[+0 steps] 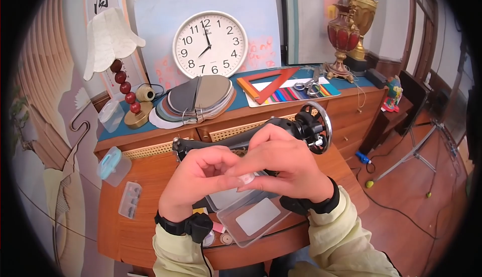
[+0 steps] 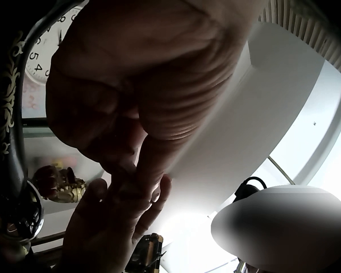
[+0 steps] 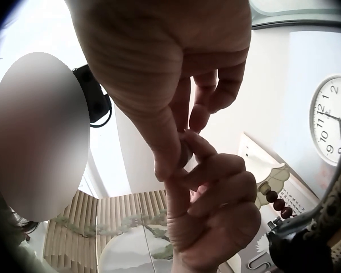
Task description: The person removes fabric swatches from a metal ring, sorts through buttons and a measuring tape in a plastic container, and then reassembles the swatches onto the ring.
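Observation:
Both hands meet above the table in the head view, fingertips together around a small whitish object (image 1: 247, 178). The left hand (image 1: 201, 179) pinches it between thumb and fingers from the left. From the right, the thumb and curled fingers of the right hand (image 1: 286, 164) close on the same spot. In the right wrist view the right hand (image 3: 165, 68) hangs above the left hand (image 3: 216, 210), their tips touching. Fingers hide most of the small object; what it is cannot be told. Below the hands lies a clear plastic box (image 1: 236, 227) with a white label.
Behind the hands stands a black sewing machine (image 1: 241, 139) with a handwheel (image 1: 321, 126). At the table's left are a lidded container (image 1: 114, 166) and a small clear case (image 1: 130, 199). A clock (image 1: 210, 44), lamp (image 1: 113, 36), swatches (image 1: 201, 96) and scissors (image 1: 312, 87) are farther back.

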{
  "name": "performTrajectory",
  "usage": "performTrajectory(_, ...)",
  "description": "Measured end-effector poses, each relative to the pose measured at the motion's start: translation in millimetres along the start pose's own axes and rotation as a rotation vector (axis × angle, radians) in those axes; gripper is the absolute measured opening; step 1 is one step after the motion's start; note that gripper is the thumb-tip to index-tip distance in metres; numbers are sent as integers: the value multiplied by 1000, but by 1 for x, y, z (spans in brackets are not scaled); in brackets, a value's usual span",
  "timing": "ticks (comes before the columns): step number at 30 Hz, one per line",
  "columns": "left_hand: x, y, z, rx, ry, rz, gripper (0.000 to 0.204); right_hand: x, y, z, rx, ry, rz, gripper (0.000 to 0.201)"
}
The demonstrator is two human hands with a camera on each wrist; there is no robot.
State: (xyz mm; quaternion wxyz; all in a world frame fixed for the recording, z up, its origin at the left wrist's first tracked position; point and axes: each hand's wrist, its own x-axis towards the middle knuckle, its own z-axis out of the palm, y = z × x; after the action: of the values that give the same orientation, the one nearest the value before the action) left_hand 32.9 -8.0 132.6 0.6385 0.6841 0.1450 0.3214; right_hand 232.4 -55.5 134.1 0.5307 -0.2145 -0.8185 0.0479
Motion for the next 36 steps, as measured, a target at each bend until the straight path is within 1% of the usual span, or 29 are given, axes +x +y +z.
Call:
performTrajectory(4,2,-12,-3,94,128,-6,14,-5,4,8,-188,15,25,29)
performTrajectory(6,3,-15,-5,153,131,16,15,-6,3,10,-305,35,10,27)
performTrajectory(7,2,-16,-5,180,132,21,16,-6,3,10,-283,42,8,28)
performTrajectory(9,-1,-6,5,130,95,47,16,-6,0,10,-237,54,5,29)
performTrajectory(11,-4,4,9,96,65,64,17,-3,-6,8,-172,71,42,30)
performTrajectory(13,-9,2,9,68,33,54,18,-7,-13,6,-107,81,102,31)
performTrajectory(14,-9,2,12,49,48,25,14,-8,-17,6,-76,78,136,32)
performTrajectory(16,-11,-7,11,116,110,30,12,-12,-25,6,-58,50,192,33)
performTrajectory(19,-16,-11,15,196,168,25,18,-17,-31,13,-153,72,66,34)
performTrajectory(21,-23,-14,15,246,169,14,15,-21,-39,19,-265,75,45,33)
performTrajectory(24,-35,-18,16,258,142,-61,16,-26,-52,25,-329,4,108,28)
performTrajectory(28,-62,-23,15,74,46,-211,23,-44,-63,38,-232,-43,168,26)
performTrajectory(31,-81,-37,14,-26,-11,-257,23,-60,-70,52,-110,-98,289,27)
performTrajectory(32,-85,-46,13,23,12,-250,23,-63,-74,56,-102,-115,317,27)
performTrajectory(35,-96,-58,12,209,94,-392,23,-78,-72,66,-14,-151,393,26)
performTrajectory(36,-99,-59,14,277,135,-384,23,-83,-68,68,-63,-149,373,25)
